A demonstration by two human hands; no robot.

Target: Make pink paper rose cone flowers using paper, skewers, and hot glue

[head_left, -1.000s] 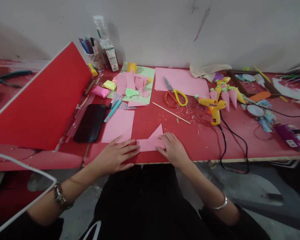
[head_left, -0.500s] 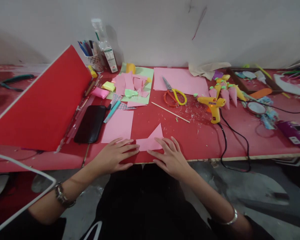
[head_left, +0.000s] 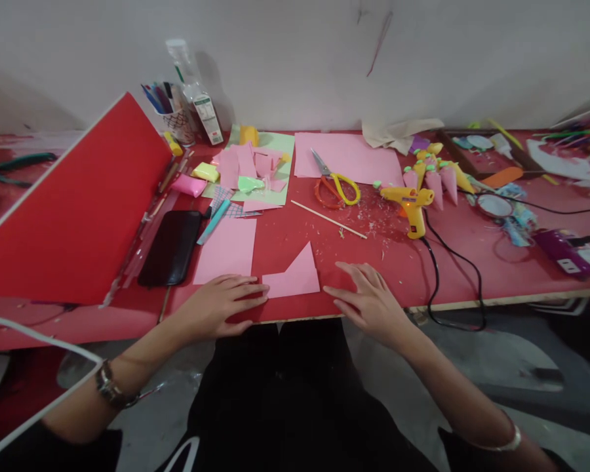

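A folded piece of pink paper (head_left: pixel 295 278) lies on the red table by its front edge, one pointed corner sticking up toward the back. My left hand (head_left: pixel 225 303) rests flat beside it, fingertips at the paper's left end, fingers stretched out. To the right of the paper is my right hand (head_left: pixel 366 296), fingers spread and holding nothing, apart from the paper. A flat pink sheet (head_left: pixel 226 248) lies just beyond my left hand. Behind the folded paper are a thin wooden stick (head_left: pixel 328 218) and scissors (head_left: pixel 338 183) with red and yellow handles.
A black phone (head_left: pixel 171 248) and a large leaning red board (head_left: pixel 83 216) stand left. At right a yellow glue gun (head_left: pixel 412 206) trails its black cord (head_left: pixel 435 282) over the table edge. Pink scraps (head_left: pixel 246 164), a bottle (head_left: pixel 201 105) and a pen cup (head_left: pixel 177 124) are at the back.
My right hand has let go of the folded pink paper and moved right, away from it. My left hand stays at the paper's left end. The view has shifted slightly.
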